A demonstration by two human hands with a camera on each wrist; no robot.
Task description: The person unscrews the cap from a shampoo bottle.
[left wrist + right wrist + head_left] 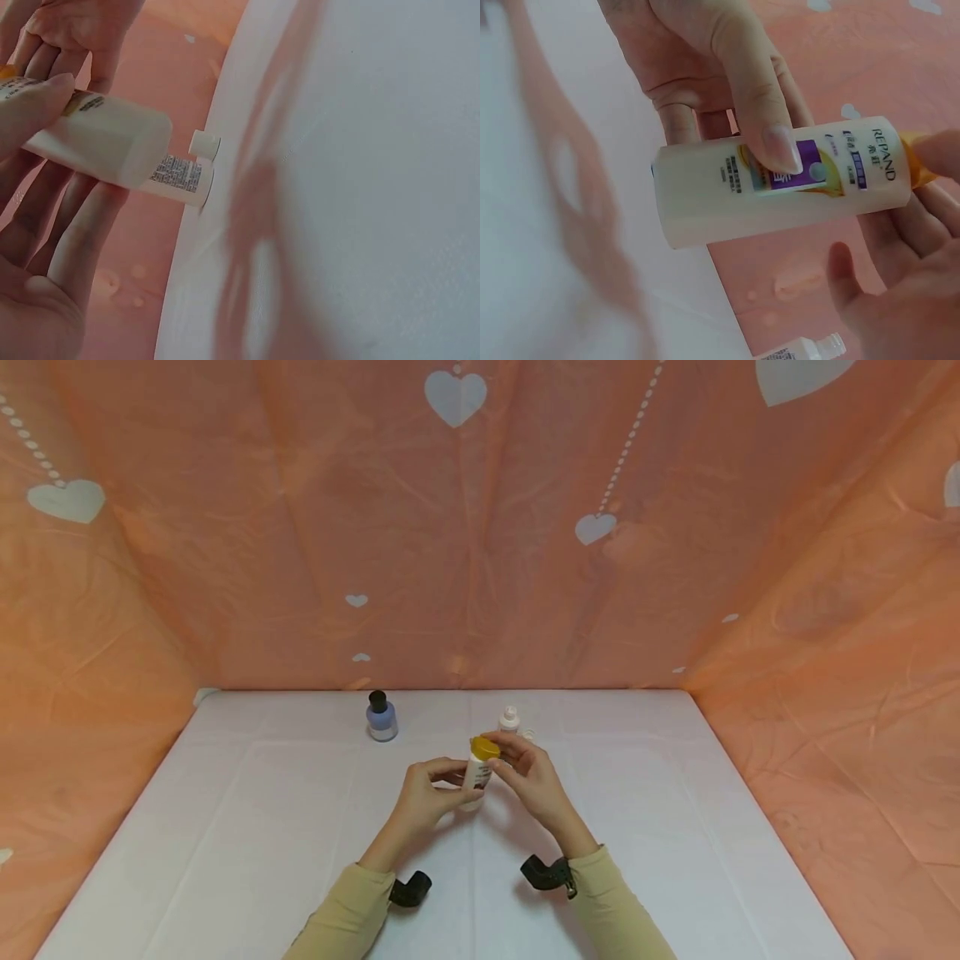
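A white bottle [477,773] with a yellow cap [484,748] is held up in front of me, slightly tilted. My left hand [424,795] grips its body, thumb across the printed label, as the right wrist view [810,180] of the bottle shows; "REPAND" and a purple patch are on that label. My right hand [534,779] pinches the yellow cap between thumb and fingers. In the left wrist view the bottle's plain white base [154,150] points toward the table.
Behind my right hand stands a smaller white bottle [509,719], with a loose white cap [205,145] on the table beside it. A blue bottle with a black cap [382,718] is at the back left. An orange curtain [465,568] rises behind the white table [247,827].
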